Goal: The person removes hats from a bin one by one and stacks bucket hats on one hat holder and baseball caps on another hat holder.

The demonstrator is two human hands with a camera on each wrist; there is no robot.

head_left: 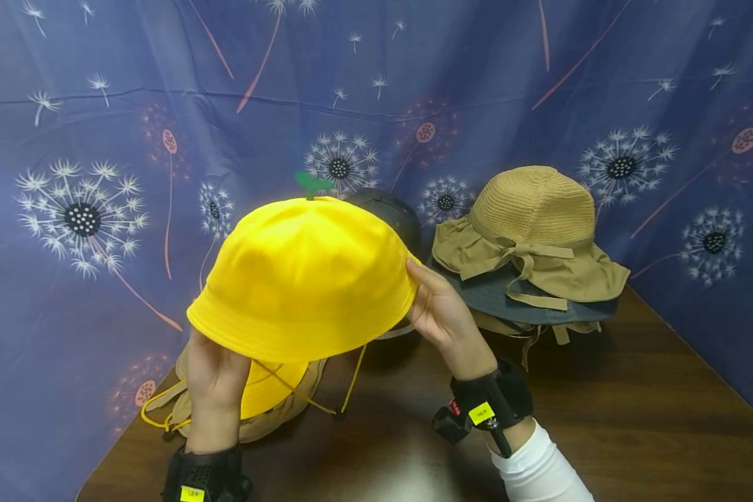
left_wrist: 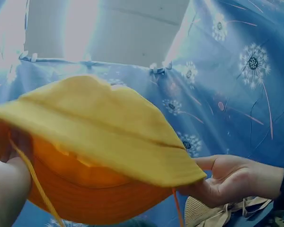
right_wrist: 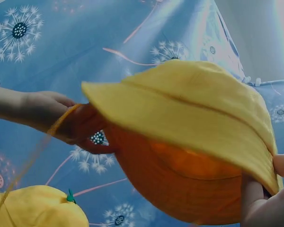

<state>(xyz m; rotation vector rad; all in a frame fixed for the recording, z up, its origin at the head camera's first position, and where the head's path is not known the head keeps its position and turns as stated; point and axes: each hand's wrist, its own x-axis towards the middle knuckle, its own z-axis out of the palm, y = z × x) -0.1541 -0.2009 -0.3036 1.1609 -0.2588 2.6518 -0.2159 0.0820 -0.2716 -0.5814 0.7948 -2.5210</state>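
Fingers of the left hand (head_left: 216, 376) and right hand (head_left: 442, 314) pinch opposite brim edges of a yellow bucket hat (head_left: 304, 279), held above the tabletop (head_left: 634, 418). Tan hats (head_left: 530, 237) are stacked behind right; another yellow hat (head_left: 270, 390) lies beneath.

Staged recording corner, dandelion-print cloth backdrop (head_left: 100, 139), dark wooden table (head_left: 634, 418), stacked hats (head_left: 527, 258)

a bright yellow bucket hat (head_left: 304, 279) with a small green sprout on its crown is held up above the surface, crown upward and tilted a little, brim pinched at opposite sides, yellow chin cord dangling beneath.
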